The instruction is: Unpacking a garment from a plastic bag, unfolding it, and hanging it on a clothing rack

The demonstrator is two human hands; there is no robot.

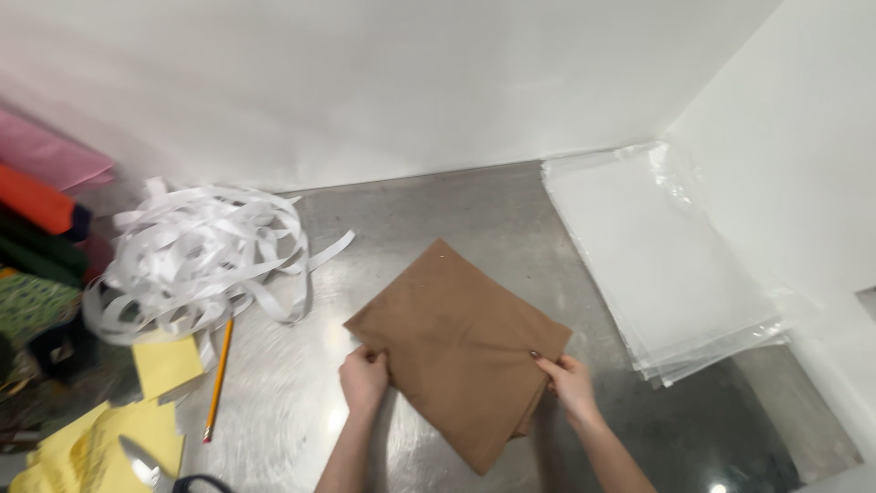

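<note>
- The folded brown cloth (pixel 456 347) lies flat on the metal worktop (pixel 429 215), set as a diamond, with one corner pointing away from the person and the opposite corner between the two forearms.
- The left hand (pixel 364 379) is curled closed on the cloth's left edge, fingers tucked over the fold and gripping it; the pencil (pixel 218 377) lies well apart to its left, and beyond that the yellow paper sheets (pixel 164 365).
- The right hand (pixel 568 379) rests on the cloth's right edge, fingers mostly closed, pinching the layers near the corner; whether the thumb goes under the layers I cannot tell.
- Judged by its look the cloth is light, soft and limp; it would sag if lifted by one point, and the stacked layers seem likely to slide over one another; it does not appear fragile.
- The layered edges where both hands already sit look like the best hold; two hands spread apart on opposite edges should keep the fold square; the smooth worktop may let it slip when pushed.
- Far to the left hand's upper left sits a heap of white paper strips (pixel 196 260); to the right hand's upper right, near but not touching the cloth, lies a stack of clear plastic bags (pixel 657 256); coloured fabrics (pixel 41 210) crowd the left edge.
</note>
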